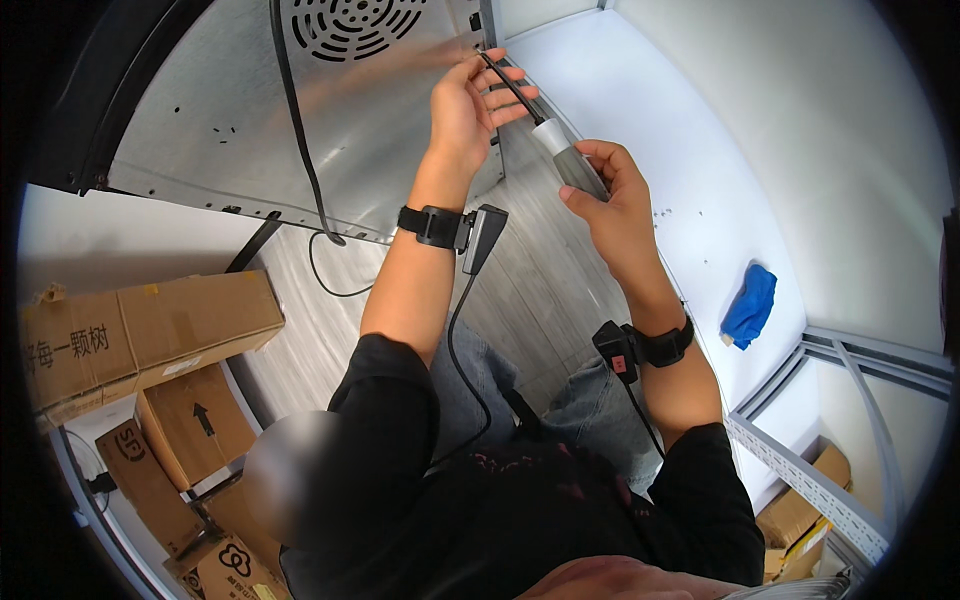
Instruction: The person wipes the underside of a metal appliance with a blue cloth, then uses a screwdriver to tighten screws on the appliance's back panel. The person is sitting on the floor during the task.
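Observation:
My right hand (615,205) is wrapped around the grey handle of a screwdriver (517,95) with a white collar and a long dark shaft. The shaft slants up and left to the side edge of a large metal appliance panel (240,120). Up by the tip is my left hand (468,115), palm turned up. Its thumb and index finger come together at the shaft's end, while the other fingers stretch out behind the shaft. Whether a small screw sits at the tip is too small to tell.
A black cable (292,110) hangs down across the panel. Cardboard boxes (200,305) are stacked at lower left. On the white surface to the right lies a blue cloth-like bundle (750,305); a metal shelf frame (800,475) stands below it. My wrists wear black straps with corded devices (485,238).

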Motion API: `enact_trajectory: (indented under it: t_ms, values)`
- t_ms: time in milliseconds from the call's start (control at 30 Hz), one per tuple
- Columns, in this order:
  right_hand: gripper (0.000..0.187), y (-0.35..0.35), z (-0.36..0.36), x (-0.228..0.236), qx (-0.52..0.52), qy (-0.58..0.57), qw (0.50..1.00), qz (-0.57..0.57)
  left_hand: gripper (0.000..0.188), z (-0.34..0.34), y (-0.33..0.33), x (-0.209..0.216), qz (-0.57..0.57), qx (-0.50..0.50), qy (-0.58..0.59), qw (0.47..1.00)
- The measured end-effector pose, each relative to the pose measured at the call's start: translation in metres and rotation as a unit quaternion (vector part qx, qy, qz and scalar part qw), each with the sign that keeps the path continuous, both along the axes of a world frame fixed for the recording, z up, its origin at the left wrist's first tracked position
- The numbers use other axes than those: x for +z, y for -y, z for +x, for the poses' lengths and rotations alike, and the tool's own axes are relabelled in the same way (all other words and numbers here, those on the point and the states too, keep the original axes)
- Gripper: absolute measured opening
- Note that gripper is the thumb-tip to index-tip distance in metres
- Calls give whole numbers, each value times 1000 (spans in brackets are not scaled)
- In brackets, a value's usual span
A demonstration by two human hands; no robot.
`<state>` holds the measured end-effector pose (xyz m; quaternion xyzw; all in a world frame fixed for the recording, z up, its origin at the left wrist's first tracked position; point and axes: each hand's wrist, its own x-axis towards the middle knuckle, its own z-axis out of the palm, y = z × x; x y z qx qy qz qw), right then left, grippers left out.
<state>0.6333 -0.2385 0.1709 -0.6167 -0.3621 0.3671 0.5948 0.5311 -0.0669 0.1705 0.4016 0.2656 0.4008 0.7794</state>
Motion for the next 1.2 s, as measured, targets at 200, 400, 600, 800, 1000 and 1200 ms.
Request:
enact_trajectory:
  t_ms: [200, 400, 600, 800, 1000, 1200]
  values:
    - [43, 6, 7, 3, 6, -10, 1000, -13, 33, 5, 0, -8, 12, 54, -4, 998]
    - [39, 23, 57, 21, 42, -38, 997, -54, 20, 26, 12, -21, -53, 23, 86, 995]
    - [35, 72, 152, 30, 63, 18, 992, -109, 19, 74, 49, -39, -34, -90, 4, 995]
    - [35, 152, 206, -52, 22, -61, 987, -148, 15, 133, 105, -110, -46, -173, -93, 979]
    - [36, 212, 198, -172, -74, -175, 967, -168, 15, 170, 156, -205, -128, -184, -207, 952]
    - [36, 247, 188, -222, -135, -207, 960, -134, 16, 186, 186, -238, -120, -194, -257, 939]
